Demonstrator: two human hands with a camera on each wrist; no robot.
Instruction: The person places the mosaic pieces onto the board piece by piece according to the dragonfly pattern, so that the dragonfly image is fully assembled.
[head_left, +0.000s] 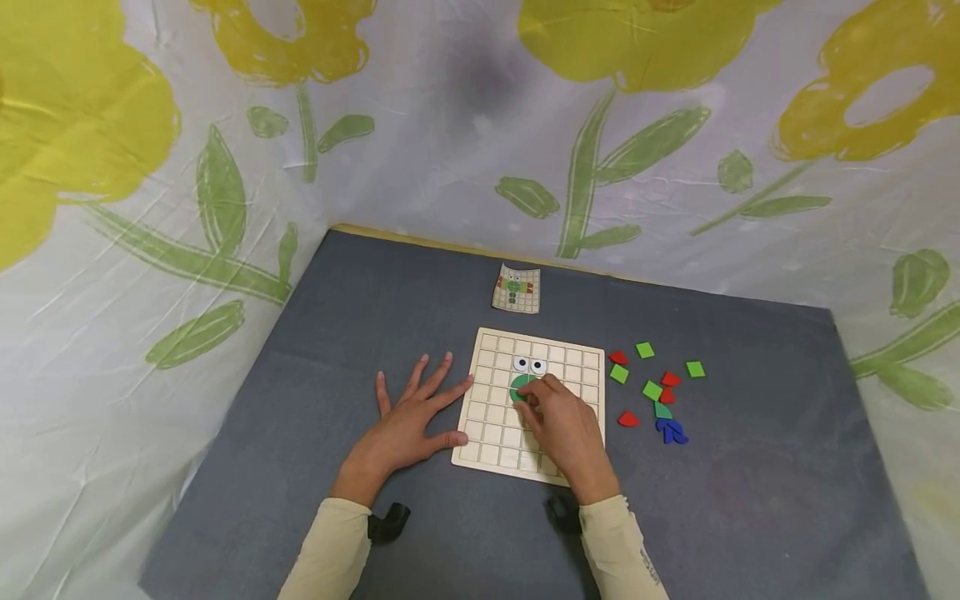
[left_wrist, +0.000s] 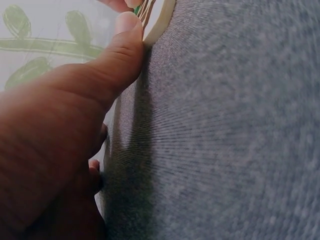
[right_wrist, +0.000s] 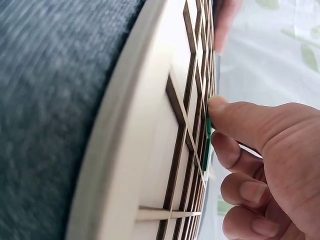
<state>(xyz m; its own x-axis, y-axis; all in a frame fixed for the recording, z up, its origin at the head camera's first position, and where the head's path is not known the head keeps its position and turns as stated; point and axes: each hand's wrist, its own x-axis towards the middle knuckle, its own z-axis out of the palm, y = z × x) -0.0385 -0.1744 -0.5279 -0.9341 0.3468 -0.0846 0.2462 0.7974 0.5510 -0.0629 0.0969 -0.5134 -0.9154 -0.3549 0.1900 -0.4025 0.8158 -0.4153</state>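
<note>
A pale wooden grid board [head_left: 490, 433] lies on the dark grey table. Two round eye pieces [head_left: 537, 366] sit side by side in its upper cells, with green quarter-round pieces [head_left: 518, 384] just below. Over these, my right hand [head_left: 567, 427] pinches a green piece [right_wrist: 208, 131] between thumb and forefinger, low against the grid. The other right fingers are curled. My left hand [head_left: 408, 423] rests with fingers spread left of the board, its thumb [left_wrist: 122, 47] against the board's edge. Part of the green shape is hidden by the right fingers.
Right of the board lie loose green squares [head_left: 645, 350], red pieces [head_left: 628, 419], a green quarter-round [head_left: 662, 411] and a cluster of blue pieces [head_left: 672, 431]. A picture card [head_left: 517, 289] lies behind the board. Flower-printed cloth [head_left: 442, 192] surrounds the table.
</note>
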